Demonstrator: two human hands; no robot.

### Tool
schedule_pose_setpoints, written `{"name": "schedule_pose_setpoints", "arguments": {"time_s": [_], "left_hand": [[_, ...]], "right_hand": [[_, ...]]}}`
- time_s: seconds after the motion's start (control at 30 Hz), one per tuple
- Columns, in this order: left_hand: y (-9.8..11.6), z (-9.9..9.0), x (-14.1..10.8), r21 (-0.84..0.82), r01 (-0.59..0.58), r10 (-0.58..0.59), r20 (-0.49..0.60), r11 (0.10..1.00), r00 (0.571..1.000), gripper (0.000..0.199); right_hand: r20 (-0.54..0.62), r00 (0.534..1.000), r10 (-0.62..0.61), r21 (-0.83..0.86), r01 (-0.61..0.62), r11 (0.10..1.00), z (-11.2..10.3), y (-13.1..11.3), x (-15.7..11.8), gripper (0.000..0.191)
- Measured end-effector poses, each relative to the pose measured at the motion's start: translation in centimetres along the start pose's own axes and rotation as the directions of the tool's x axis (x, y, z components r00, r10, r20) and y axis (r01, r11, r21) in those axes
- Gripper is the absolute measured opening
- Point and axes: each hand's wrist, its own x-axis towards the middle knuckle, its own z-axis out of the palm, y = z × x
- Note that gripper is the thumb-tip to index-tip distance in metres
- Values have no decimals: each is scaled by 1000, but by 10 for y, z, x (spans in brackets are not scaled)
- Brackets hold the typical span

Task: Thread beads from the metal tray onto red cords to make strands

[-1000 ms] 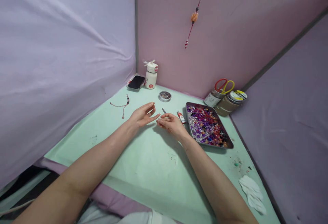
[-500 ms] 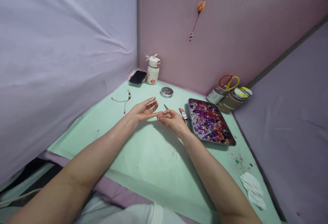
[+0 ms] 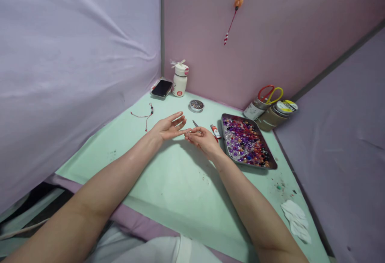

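A small metal tool (image 3: 195, 124) with a pointed tip juts out just beyond the right hand (image 3: 203, 139), whose fingers are curled together around its near end above the mint-green table (image 3: 168, 183). Whether something finer is also pinched at the fingertips cannot be told. The left hand (image 3: 167, 128) meets it fingertip to fingertip, palm up and fingers spread loosely, holding nothing that can be made out.

Just to the right of the grip lies a red-and-white lighter (image 3: 214, 131), and beyond that a metal tray (image 3: 268, 164) heaped with purple, red and clear beads. Past the tray, against the wall, stand two jars (image 3: 264, 114), one holding scissors (image 3: 270, 94) with red and yellow handles. Ahead of the grip sits a small round tin (image 3: 196, 105); farther back are a white bottle (image 3: 179, 80) and a dark phone (image 3: 161, 88). Left of the hands a red cord (image 3: 144, 115) lies on the table. A beaded tassel (image 3: 236, 8) hangs on the pink wall above. White tissues (image 3: 295, 220) lie at the table's near right edge.
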Motion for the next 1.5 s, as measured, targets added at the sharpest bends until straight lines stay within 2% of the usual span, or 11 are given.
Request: {"name": "schedule_pose_setpoints", "arguments": {"time_s": [0.47,0.53,0.6,0.67,0.73,0.87,1.07,1.17,1.3,1.5], "left_hand": [[-1,1,-2,24,-10,9,16,1000,1000,7],[-3,1,-3,74,-57,52,59,996,997,8],[-5,2,-5,183,-150,127,135,972,983,7],[-10,3,-7,321,-255,189,222,912,956,10],[-15,5,-9,436,-332,222,284,837,933,14],[-26,10,-12,551,-375,216,333,745,918,15],[-31,11,-13,623,-404,180,391,670,902,13],[-32,10,-13,641,-407,168,401,651,901,13],[-34,9,-12,665,-418,182,396,619,900,13],[-42,8,-9,641,-416,251,336,645,908,16]], "right_hand": [[-53,999,10,15,-9,1000,3,1,0,31],[-52,999,4,-45,-7,999,-2,0,2,31],[-69,996,-50,-180,37,983,-8,-4,3,31],[-74,986,-146,-323,115,939,-14,-13,2,31],[-43,976,-212,-391,178,903,-19,-23,-1,28],[26,976,-218,-373,212,903,-24,-37,-7,21],[44,980,-195,-326,199,924,-25,-42,-10,15],[45,981,-187,-326,191,926,-25,-43,-10,16],[-27,976,-214,-314,195,929,-26,-39,-6,22],[-67,973,-220,-302,191,934,-26,-33,-1,22]]}}
